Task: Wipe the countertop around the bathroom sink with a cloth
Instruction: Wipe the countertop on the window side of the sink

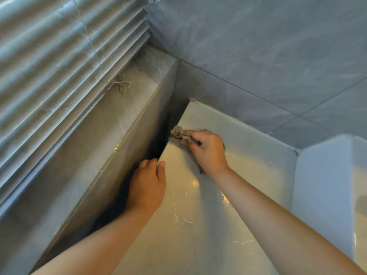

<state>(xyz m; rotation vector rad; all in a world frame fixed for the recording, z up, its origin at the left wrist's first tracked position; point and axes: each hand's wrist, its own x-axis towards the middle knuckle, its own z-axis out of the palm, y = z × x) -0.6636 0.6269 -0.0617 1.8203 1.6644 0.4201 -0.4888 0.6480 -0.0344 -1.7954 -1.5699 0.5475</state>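
Grey tiled wall [258, 46] in the corner, slatted blinds [49, 66] on the left with a loose cord [123, 85] lying on the window ledge [129, 92]. Down below is the pale, glossy tabletop [208, 225], running toward the sink [327, 185] at the right edge of view.

The cloth [179, 133] is right at the tabletop's left rim, near the back corner, bunched into a ragged brownish wad. The right hand [208, 149] has it, and the grip is clamped on it: fingers curled over the bundle, with a tuft poking out past the fingertips toward the dark gap [155, 143] between tabletop and ledge wall.

The left hand [148, 185] is braced nearer the camera on that same rim, thumb lying on top. The other fingers drop out of sight into the gap, so it reads as a hooked hold on the edge, though I can't see them to be sure.

As for handling, this cloth looks light, soft and thoroughly floppy, with no stiffness at all, so it will go wherever the palm pushes it. Wadded up like this it covers little surface. Spread flatter under the fingers it would cover more. The place to hold it is the middle of the bundle, pressed down, with loose ends tucked in. This close to the rim, a dangling corner could slip into the gap. The shiny surface should let it glide easily.
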